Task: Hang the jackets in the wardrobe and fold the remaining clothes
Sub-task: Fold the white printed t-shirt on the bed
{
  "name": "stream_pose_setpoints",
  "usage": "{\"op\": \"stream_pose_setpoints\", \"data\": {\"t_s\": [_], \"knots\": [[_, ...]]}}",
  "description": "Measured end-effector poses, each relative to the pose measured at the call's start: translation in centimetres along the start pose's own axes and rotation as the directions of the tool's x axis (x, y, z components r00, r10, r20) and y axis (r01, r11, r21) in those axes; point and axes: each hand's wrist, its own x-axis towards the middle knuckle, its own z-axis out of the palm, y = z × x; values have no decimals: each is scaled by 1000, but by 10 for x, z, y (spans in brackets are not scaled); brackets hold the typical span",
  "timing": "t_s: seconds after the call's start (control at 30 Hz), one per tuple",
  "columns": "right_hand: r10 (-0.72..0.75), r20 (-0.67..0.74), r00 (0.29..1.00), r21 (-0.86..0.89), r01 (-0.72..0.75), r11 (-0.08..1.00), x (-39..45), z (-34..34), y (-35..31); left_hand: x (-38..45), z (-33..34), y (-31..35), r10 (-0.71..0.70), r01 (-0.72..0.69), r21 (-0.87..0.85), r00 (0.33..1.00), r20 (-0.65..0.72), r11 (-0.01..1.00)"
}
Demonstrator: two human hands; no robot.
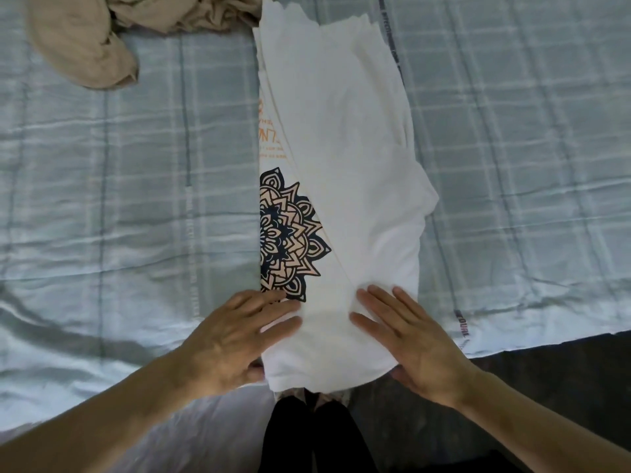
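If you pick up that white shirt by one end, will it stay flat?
Probably not. The white shirt looks soft and thin, with layered folds, so it would likely droop and unfold. It seems light. Both hands press it flat on the checked sheet.

We see a white T-shirt (341, 158) lying lengthwise on the bed (136, 199), folded into a long narrow strip — its right side is turned over the middle, leaving a slanted edge. Along the uncovered left part we can make out half of a dark blue and peach mandala print (286, 233), with orange lettering beyond it, too small to read. At the far left corner a beige garment (85, 39) lies in a crumpled heap — unfolded, just beside the shirt's far end.
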Motion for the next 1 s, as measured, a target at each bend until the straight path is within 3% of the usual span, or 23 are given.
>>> {"op": "stream_pose_setpoints", "data": {"t_s": [0.07, 0.23, 0.33, 0.43, 0.53, 0.77, 1.0], "knots": [[6, -67, 998, 68, -2, 998, 0, 0, -2, 3, 1, 8, -13, 13, -22, 1000, -28, 1000], [-1, -108, 994, 141, 16, 990, -1, -3, 2, 10, -6, 9, 23, -57, -130, 968, -250, 990], [36, -110, 993, 200, -13, 980, 2, -12, 2, 18, -11, 11, -158, 27, -354, 924, -348, 935], [196, -144, 970, 435, -115, 893, 8, -26, 4, 29, -24, 10, -452, 179, -663, 851, -267, 727], [386, -107, 916, 595, -252, 763, 21, -46, 10, 43, -37, 1, -584, 198, -833, 793, -175, 517], [612, -131, 780, 668, -387, 636, 63, -71, 42, 73, -68, -8, -721, 218, -899, 679, -140, 380], [665, -253, 703, 728, -315, 609, 101, -112, 76, 110, -114, -32, -781, 141, -887, 549, -299, 439]]}}
